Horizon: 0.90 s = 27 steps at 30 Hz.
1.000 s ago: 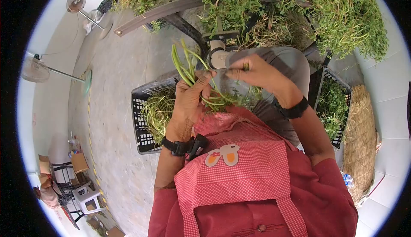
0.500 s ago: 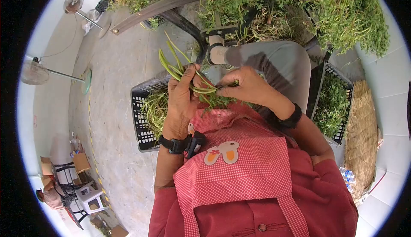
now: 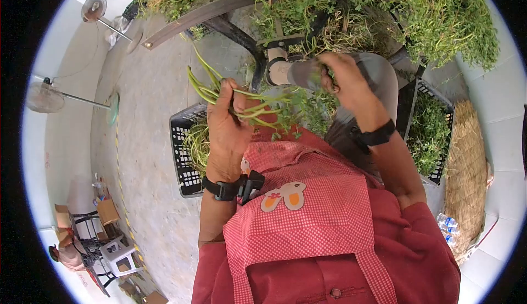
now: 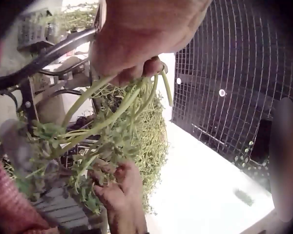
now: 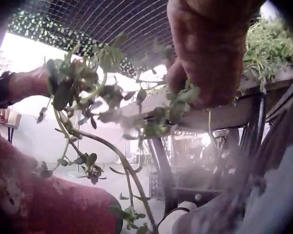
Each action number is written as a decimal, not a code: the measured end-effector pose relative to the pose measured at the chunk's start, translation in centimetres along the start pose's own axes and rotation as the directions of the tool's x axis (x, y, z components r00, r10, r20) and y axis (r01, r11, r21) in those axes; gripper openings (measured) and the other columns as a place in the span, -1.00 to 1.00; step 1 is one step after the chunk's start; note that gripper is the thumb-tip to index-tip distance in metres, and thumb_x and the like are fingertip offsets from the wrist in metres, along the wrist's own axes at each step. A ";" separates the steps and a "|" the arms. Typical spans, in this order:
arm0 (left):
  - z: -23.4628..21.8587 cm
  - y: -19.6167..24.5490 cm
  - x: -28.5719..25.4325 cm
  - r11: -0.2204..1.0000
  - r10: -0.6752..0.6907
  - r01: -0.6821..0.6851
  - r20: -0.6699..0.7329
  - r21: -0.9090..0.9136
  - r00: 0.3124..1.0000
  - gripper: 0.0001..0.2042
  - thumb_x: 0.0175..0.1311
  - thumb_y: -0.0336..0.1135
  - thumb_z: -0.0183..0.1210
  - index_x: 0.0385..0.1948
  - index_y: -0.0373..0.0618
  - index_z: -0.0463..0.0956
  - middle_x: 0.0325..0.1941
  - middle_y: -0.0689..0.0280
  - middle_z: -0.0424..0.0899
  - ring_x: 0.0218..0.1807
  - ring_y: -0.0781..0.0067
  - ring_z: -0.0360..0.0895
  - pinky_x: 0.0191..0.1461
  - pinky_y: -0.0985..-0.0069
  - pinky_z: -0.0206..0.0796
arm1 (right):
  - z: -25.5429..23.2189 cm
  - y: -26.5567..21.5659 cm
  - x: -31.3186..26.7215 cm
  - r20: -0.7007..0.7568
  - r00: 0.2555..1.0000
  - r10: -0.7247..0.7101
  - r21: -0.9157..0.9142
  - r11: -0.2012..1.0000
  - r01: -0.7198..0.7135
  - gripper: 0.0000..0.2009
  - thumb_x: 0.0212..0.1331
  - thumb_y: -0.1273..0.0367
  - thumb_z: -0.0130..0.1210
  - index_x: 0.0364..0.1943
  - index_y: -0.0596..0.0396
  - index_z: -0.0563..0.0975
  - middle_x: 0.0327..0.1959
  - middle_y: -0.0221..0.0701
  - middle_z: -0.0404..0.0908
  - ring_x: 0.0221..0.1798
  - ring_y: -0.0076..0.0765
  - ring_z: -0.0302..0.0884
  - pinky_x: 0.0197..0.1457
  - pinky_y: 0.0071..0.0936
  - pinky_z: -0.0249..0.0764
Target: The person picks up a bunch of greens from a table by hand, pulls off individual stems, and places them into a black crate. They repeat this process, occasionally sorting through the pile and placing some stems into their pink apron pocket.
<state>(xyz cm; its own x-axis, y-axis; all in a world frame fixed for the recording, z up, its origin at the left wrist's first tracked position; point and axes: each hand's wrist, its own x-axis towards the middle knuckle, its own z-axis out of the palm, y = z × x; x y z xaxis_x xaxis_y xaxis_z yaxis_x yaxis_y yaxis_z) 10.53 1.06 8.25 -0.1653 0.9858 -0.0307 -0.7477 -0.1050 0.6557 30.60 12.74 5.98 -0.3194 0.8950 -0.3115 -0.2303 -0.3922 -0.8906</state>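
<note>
My left hand grips a small bunch of long green stems between thumb and fingers. The bare stem ends point up and left, and the leafy ends hang out to the right over the apron. In the left wrist view the stems run down from the curled fingertips. To the right, apart from the left hand, is my right hand, blurred, its fingers curled round a bit of leafy green. Small rounded leaves show at its fingertips in the right wrist view.
A table edge with heaped greens stands ahead. A black crate of pale stems is at left; another crate of leafy greens is at right beside a straw roll. Two fans stand far left.
My left hand has moved left with the stems, which now spread more sideways. My right hand came in to the stems, then drew away up and right.
</note>
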 end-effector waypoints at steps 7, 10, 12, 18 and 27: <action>-2.3 -0.2 1.0 0.986 -0.056 0.024 -0.198 -0.164 0.979 -0.84 0.38 -0.26 -0.11 -0.35 -0.08 0.39 -0.63 0.47 0.33 -0.65 0.64 0.21 -0.67 0.70 0.08 | 2.0 1.2 -4.1 0.377 0.894 -0.242 -0.289 0.887 0.361 -0.77 0.15 0.25 0.02 -0.37 0.13 0.55 -0.55 -0.52 0.50 -0.58 -0.53 0.38 -0.53 -0.57 0.26; -2.1 -0.1 0.9 0.993 -0.062 0.038 -0.225 -0.110 0.972 -0.84 0.37 -0.21 -0.09 -0.39 0.01 0.37 -0.64 0.52 0.37 -0.65 0.73 0.24 -0.66 0.76 0.05 | 3.3 3.5 -4.3 0.506 0.780 -0.367 -0.417 0.688 0.594 -0.76 0.06 0.27 0.11 -0.31 0.17 0.58 -0.51 -0.33 0.58 -0.52 -0.30 0.50 -0.41 -0.45 0.39; -2.4 0.0 1.0 0.995 -0.049 0.027 -0.227 -0.097 0.973 -0.84 0.38 -0.21 -0.09 -0.39 0.01 0.37 -0.63 0.52 0.38 -0.65 0.73 0.24 -0.65 0.76 0.05 | 3.7 4.6 -4.3 0.522 0.792 -0.315 -0.524 0.614 0.590 -0.75 0.01 0.28 0.16 -0.29 0.17 0.59 -0.49 -0.22 0.60 -0.47 -0.19 0.54 -0.35 -0.41 0.42; -1.9 0.0 0.7 0.989 -0.052 0.014 -0.258 -0.149 0.965 -0.83 0.38 -0.21 -0.11 -0.38 -0.01 0.37 -0.62 0.50 0.39 -0.63 0.72 0.25 -0.63 0.74 0.06 | 5.0 5.8 -4.1 0.549 0.776 -0.312 -0.518 0.601 0.608 -0.75 -0.02 0.27 0.17 -0.32 0.17 0.60 -0.52 -0.16 0.58 -0.50 -0.20 0.55 -0.37 -0.37 0.42; -1.5 -0.1 0.8 0.997 -0.019 0.001 -0.231 -0.076 0.973 -0.83 0.39 -0.21 -0.13 -0.35 -0.02 0.37 -0.60 0.49 0.38 -0.61 0.68 0.25 -0.63 0.70 0.06 | 3.8 2.4 -4.0 0.599 0.763 0.241 -0.100 0.969 -0.228 -0.86 0.04 0.31 0.13 -0.47 0.08 0.54 -0.71 -0.67 0.30 -0.72 -0.76 0.12 -0.70 -0.70 -0.05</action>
<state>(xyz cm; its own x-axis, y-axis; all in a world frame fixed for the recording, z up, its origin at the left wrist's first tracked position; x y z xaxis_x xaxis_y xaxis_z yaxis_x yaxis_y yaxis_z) 9.51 1.61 7.06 -0.2956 0.9304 -0.2167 -0.7946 -0.1136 0.5964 27.85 7.45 6.36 -0.8504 0.4608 -0.2541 -0.0585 -0.5627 -0.8246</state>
